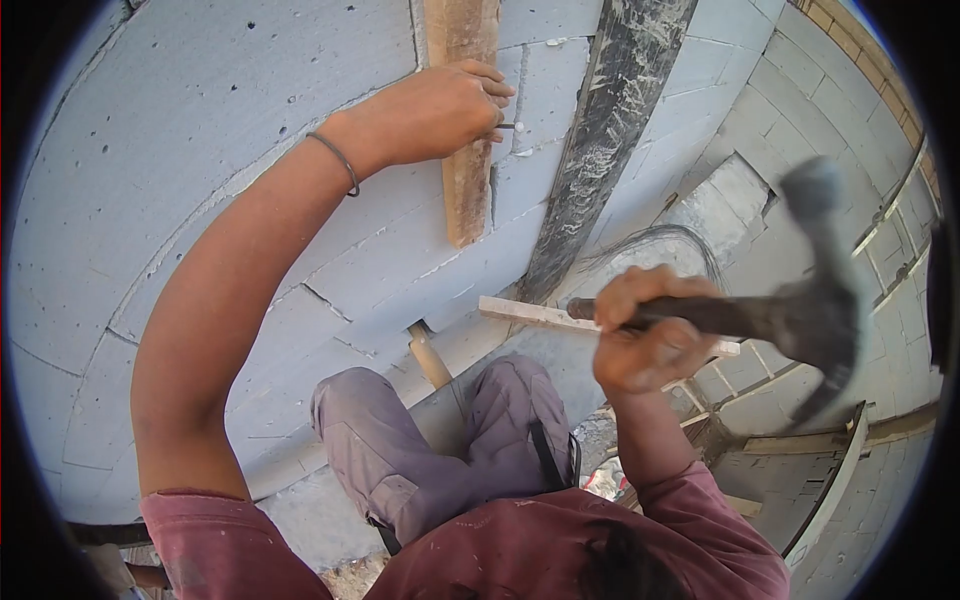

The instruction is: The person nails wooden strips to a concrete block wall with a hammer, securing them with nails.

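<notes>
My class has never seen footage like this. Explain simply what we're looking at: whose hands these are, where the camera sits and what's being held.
There is no machine here: a person works with two bare hands. The one picture comes from a camera worn on the head, looking forward and down past the knees. The left hand holds what looks like a nail at a wooden strip, which is upright against a pale block wall. The right hand grips a claw hammer, its head blurred. A dark board runs up beside the strip.
</notes>
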### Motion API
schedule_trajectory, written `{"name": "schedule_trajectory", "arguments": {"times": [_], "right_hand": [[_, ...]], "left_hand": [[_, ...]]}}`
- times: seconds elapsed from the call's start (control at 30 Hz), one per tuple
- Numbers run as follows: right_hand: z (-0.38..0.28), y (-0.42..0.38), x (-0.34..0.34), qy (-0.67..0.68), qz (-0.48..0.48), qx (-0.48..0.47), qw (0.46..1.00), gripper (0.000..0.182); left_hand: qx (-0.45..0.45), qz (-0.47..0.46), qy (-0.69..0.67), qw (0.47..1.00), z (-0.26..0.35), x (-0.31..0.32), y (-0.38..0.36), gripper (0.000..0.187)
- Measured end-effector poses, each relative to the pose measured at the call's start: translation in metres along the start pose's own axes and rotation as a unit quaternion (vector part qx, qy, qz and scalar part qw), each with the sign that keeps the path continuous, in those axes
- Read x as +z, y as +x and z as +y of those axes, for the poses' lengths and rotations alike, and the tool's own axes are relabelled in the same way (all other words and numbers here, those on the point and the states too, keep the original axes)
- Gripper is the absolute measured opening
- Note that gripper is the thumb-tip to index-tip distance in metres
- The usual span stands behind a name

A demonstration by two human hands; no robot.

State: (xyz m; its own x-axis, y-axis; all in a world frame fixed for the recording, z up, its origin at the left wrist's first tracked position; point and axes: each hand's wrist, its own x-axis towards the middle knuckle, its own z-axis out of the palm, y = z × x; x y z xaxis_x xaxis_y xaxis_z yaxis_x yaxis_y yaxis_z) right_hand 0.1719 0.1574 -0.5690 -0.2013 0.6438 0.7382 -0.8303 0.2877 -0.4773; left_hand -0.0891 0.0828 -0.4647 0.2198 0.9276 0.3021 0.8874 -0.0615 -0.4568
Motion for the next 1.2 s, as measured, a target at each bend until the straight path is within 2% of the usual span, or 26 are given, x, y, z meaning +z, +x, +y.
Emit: {"name": "schedule_trajectory", "arguments": {"times": [0.03,0.1,0.13,0.2,0.23,0.27,0.33,0.37,0.4,0.43,0.5,0.6,0.63,0.67,0.73,0.8,0.87,0.9,1.0,1.07,1.17,1.2], "right_hand": [[0.023,0.0,-0.011,-0.224,-0.106,-0.066,0.967,0.03],[0.03,-0.001,-0.023,-0.433,-0.202,-0.133,0.868,0.039],[0.022,-0.002,-0.024,-0.386,-0.211,-0.015,0.898,0.039],[0.006,-0.004,-0.02,-0.329,-0.222,0.104,0.912,0.039],[0.001,-0.009,-0.018,-0.189,-0.151,0.053,0.969,0.029],[-0.004,-0.01,-0.013,-0.044,-0.076,0.001,0.996,0.02],[0.007,-0.011,-0.005,0.024,-0.02,-0.008,0.999,0.018],[0.033,-0.011,-0.017,-0.182,-0.108,-0.047,0.976,0.018],[0.042,-0.007,-0.021,-0.381,-0.188,-0.087,0.901,0.018],[0.039,-0.006,-0.027,-0.382,-0.182,-0.094,0.901,0.018],[0.032,-0.006,-0.028,-0.305,-0.189,0.102,0.928,0.018],[0.061,-0.023,-0.033,-0.228,-0.132,0.052,0.963,0.018],[0.075,-0.03,-0.033,-0.197,-0.114,0.147,0.963,0.02],[0.102,-0.042,-0.037,-0.184,-0.105,0.132,0.968,0.02],[0.162,-0.047,-0.036,-0.199,-0.026,0.05,0.978,0.028],[0.176,-0.028,-0.039,-0.387,-0.14,-0.119,0.903,0.043],[0.189,-0.031,-0.016,-0.36,-0.11,-0.091,0.922,0.061],[0.193,-0.033,-0.006,-0.342,-0.101,-0.106,0.928,0.061],[0.209,-0.033,0.018,-0.283,-0.076,-0.054,0.955,0.073],[0.219,-0.037,0.029,-0.332,-0.078,-0.119,0.933,0.08],[0.223,-0.041,0.03,-0.354,-0.08,-0.106,0.926,0.084],[0.222,-0.04,0.029,-0.361,-0.083,-0.097,0.924,0.084]], "left_hand": [[-0.003,-0.015,-0.014,1.0,0.0,-0.003,0.0,0.023],[-0.004,-0.026,-0.024,0.999,0.003,-0.007,0.003,0.023],[-0.012,-0.03,-0.019,0.999,0.006,-0.006,0.004,0.024],[-0.026,-0.035,-0.015,0.999,0.006,-0.003,0.004,0.025],[-0.013,-0.035,-0.004,0.999,0.004,-0.003,0.004,0.025],[-0.001,-0.036,0.005,0.999,0.003,-0.003,0.003,0.026],[0.003,-0.032,-0.002,0.999,-0.001,0.001,0.002,0.026],[0.011,-0.027,-0.006,1.0,-0.002,0.002,0.002,0.026],[0.016,-0.026,-0.003,1.0,0.0,0.001,0.003,0.026],[0.012,-0.029,0.007,0.999,0.001,-0.001,0.004,0.026],[0.014,-0.034,0.028,0.999,-0.002,-0.005,0.006,0.027],[0.043,-0.039,0.028,0.998,-0.001,-0.005,0.006,0.027],[0.059,-0.052,0.016,0.997,-0.002,-0.007,0.007,0.026],[0.076,-0.066,0.009,0.995,-0.005,-0.011,0.008,0.025],[0.092,-0.068,0.009,0.993,-0.01,-0.006,0.007,0.025],[0.084,-0.02,0.001,0.996,-0.009,-0.005,0.006,0.026],[0.064,-0.004,-0.015,0.998,-0.008,-0.005,0.003,0.028],[0.077,-0.023,-0.008,0.997,-0.007,-0.009,0.006,0.029],[0.081,-0.07,0.004,0.994,-0.004,-0.026,0.013,0.033],[0.07,-0.097,-0.002,0.993,-0.003,-0.026,0.011,0.037],[0.111,-0.082,0.054,0.989,-0.014,-0.035,0.015,0.035],[0.135,-0.102,0.107,0.98,-0.016,-0.063,0.024,0.037]]}}
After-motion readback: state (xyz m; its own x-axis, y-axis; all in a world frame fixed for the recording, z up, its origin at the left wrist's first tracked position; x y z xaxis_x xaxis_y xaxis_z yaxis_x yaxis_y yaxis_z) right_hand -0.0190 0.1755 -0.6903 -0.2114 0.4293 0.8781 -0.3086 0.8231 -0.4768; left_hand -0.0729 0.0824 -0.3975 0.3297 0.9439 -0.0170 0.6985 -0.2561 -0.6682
